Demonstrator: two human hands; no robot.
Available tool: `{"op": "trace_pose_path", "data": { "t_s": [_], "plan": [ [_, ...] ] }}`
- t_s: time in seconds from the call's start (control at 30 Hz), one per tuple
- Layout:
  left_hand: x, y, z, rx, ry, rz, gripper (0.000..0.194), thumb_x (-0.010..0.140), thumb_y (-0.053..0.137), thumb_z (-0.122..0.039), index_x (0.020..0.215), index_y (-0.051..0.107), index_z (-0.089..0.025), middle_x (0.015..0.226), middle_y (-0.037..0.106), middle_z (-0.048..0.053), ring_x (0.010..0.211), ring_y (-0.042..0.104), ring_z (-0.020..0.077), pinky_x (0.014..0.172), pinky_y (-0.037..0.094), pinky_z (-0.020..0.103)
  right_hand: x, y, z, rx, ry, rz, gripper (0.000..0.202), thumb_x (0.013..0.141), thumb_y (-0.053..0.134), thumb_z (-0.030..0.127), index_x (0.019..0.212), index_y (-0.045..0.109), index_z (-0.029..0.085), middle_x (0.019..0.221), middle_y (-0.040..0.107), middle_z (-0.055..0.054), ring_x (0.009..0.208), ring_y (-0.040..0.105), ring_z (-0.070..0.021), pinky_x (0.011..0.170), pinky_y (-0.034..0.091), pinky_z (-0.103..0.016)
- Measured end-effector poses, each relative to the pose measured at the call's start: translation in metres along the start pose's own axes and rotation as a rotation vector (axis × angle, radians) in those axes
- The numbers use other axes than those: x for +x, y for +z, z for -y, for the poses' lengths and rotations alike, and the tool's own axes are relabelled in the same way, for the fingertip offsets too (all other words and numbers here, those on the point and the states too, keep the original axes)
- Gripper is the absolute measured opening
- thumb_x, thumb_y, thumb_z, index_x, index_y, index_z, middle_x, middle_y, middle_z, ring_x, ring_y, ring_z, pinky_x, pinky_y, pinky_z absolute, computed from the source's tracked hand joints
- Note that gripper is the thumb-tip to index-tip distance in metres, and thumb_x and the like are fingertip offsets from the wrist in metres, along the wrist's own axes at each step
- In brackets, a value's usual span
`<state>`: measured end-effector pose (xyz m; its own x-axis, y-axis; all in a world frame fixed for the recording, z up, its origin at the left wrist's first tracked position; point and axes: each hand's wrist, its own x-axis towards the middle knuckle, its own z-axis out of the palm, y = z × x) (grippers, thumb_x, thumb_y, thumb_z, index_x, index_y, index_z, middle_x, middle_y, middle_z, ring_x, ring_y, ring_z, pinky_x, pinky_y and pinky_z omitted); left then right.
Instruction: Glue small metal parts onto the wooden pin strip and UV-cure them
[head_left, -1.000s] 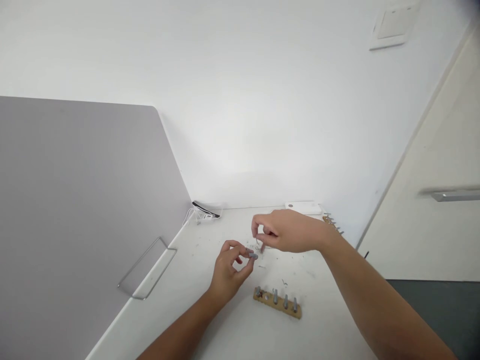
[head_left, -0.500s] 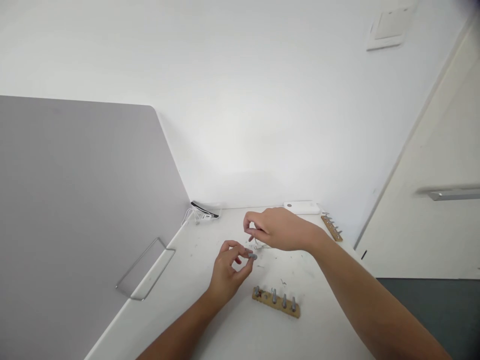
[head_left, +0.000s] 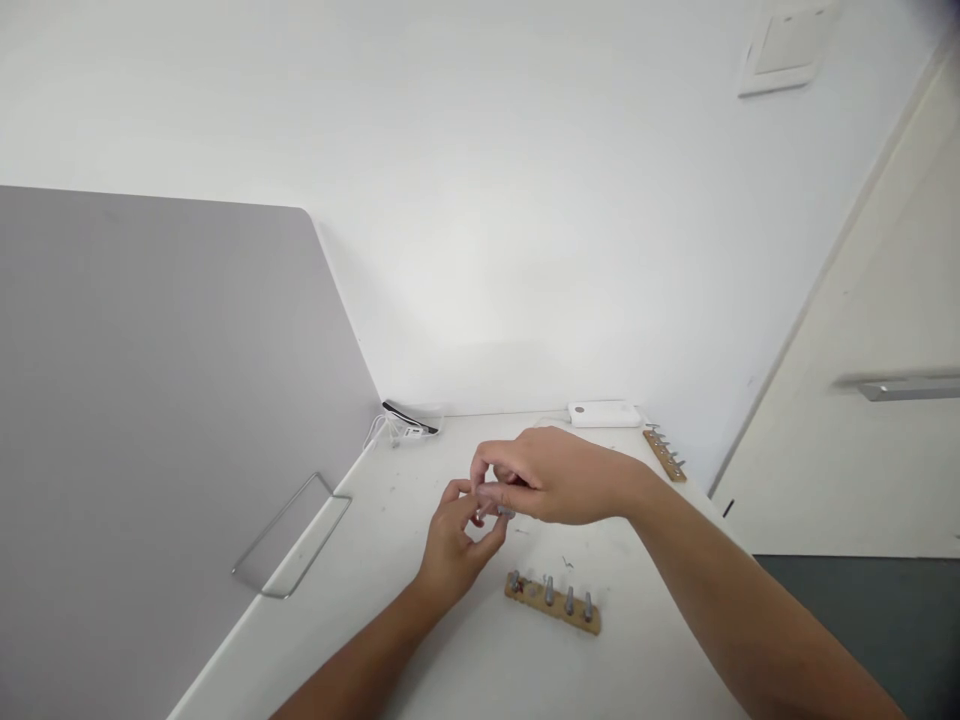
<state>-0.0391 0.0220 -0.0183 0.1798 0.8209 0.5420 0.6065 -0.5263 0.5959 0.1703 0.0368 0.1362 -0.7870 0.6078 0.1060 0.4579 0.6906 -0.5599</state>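
Thumb and fingers of my left hand (head_left: 454,545) pinch a small grey piece (head_left: 505,512) above the white tabletop. My right hand (head_left: 551,475) reaches over from the right with its fingers bent together, their tips at the left fingertips; whatever they hold is too small and hidden to name. Nearer to me lies a brown strip (head_left: 559,609) with several grey cone-shaped pegs standing on it. Small dark bits are scattered on the tabletop by the hands.
A second pegged strip (head_left: 663,456) lies at the back right beside a white box-shaped device (head_left: 604,414). At the back left sits a clear tray (head_left: 411,424) with a black item and cables. A wire loop (head_left: 292,540) hangs over the left edge.
My right hand has moved down and left, bringing its fingertips to the left hand. The left hand has stayed nearly in place, still pinching the grey piece.
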Motion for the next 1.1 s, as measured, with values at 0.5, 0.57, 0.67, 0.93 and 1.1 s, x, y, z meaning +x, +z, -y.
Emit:
{"op": "trace_pose_path", "data": {
  "t_s": [0.5,0.57,0.67,0.93,1.1],
  "plan": [
    [-0.001,0.0,-0.001,-0.011,-0.004,0.024,0.009,0.085,0.068,-0.016,0.084,0.072,-0.023,0.086,0.069,0.005,0.089,0.063,0.0218,0.059,0.054,0.027,-0.003,-0.007,-0.008,0.022,0.083,0.176,0.017,0.101,0.051,0.036,0.104,0.064,0.025,0.085,0.074,0.001,0.065,0.059,-0.014,0.055,0.035,-0.026],
    [-0.001,0.0,-0.001,-0.006,0.0,0.019,0.009,0.085,0.067,-0.016,0.083,0.072,-0.023,0.083,0.068,0.004,0.086,0.062,0.0209,0.058,0.054,0.026,-0.001,-0.005,-0.001,0.049,0.03,0.135,0.02,0.103,0.049,0.038,0.108,0.063,0.025,0.085,0.074,0.002,0.066,0.059,-0.0133,0.057,0.035,-0.025],
    [-0.001,0.001,0.001,-0.028,0.016,0.026,0.012,0.084,0.066,-0.013,0.086,0.073,-0.023,0.085,0.07,0.005,0.091,0.062,0.0217,0.061,0.055,0.027,0.003,-0.001,-0.002,-0.033,0.026,-0.008,0.024,0.106,0.045,0.042,0.112,0.062,0.026,0.075,0.07,0.003,0.062,0.056,-0.0135,0.058,0.033,-0.026],
    [-0.001,-0.001,-0.001,-0.038,-0.003,0.037,0.015,0.084,0.066,-0.012,0.091,0.074,-0.023,0.092,0.072,0.007,0.095,0.064,0.0228,0.055,0.053,0.025,-0.002,-0.002,-0.021,-0.182,0.171,-0.023,0.018,0.102,0.05,0.036,0.106,0.064,0.027,0.075,0.069,0.001,0.063,0.055,-0.0154,0.057,0.03,-0.027],
    [-0.001,-0.002,-0.005,-0.013,-0.007,0.036,0.008,0.084,0.068,-0.015,0.084,0.071,-0.022,0.088,0.069,0.006,0.09,0.063,0.0216,0.053,0.051,0.024,-0.007,-0.008,-0.004,-0.032,0.095,0.145,0.018,0.101,0.051,0.037,0.1,0.064,0.025,0.077,0.07,0.001,0.064,0.056,-0.0146,0.055,0.032,-0.026]
  ]
}}
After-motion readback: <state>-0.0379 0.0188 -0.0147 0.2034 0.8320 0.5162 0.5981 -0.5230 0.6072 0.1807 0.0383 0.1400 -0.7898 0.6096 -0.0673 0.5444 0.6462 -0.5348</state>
